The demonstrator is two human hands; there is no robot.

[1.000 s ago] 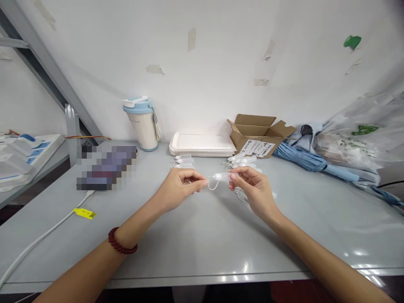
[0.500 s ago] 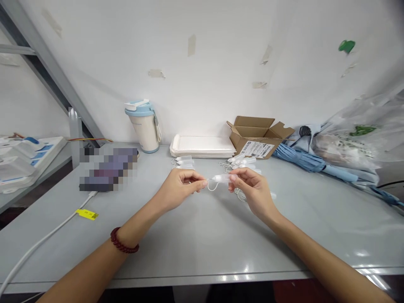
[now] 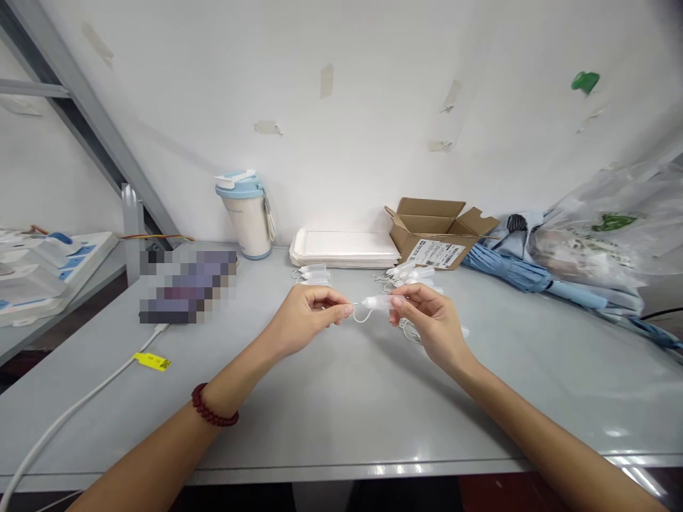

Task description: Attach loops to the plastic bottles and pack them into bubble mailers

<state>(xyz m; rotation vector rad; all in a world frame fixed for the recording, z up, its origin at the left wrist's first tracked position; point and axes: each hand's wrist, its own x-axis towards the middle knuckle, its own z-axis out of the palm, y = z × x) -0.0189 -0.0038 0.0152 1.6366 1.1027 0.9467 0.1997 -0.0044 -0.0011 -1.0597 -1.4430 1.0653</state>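
In mid-air above the table my right hand [image 3: 427,316] pinches the translucent body of a small needle-tip squeeze bottle [image 3: 376,303], which lies sideways with its white nozzle to the left. A thin metal needle runs from the nozzle to the fingertips of my left hand [image 3: 314,318]. A thin white loop [image 3: 363,318] hangs under the nozzle and also leads to those fingertips. My left thumb and finger are pressed together on its end, a small tip cap mostly hidden by them. Behind my hands lie similar bottles, a few at left [image 3: 314,273] and several at right [image 3: 413,272].
At the back stand a blue-lidded tumbler [image 3: 248,224], a stack of white padded envelopes [image 3: 346,249] and an open cardboard box [image 3: 435,231]. A folded blue umbrella [image 3: 506,270] and a plastic bag [image 3: 602,227] lie right. A blurred-out phone [image 3: 189,288] with a white cable [image 3: 80,398] is left.
The whole view has shifted slightly to the right. Both hands keep their hold on the bottle and its tip, with hardly any visible movement between them.
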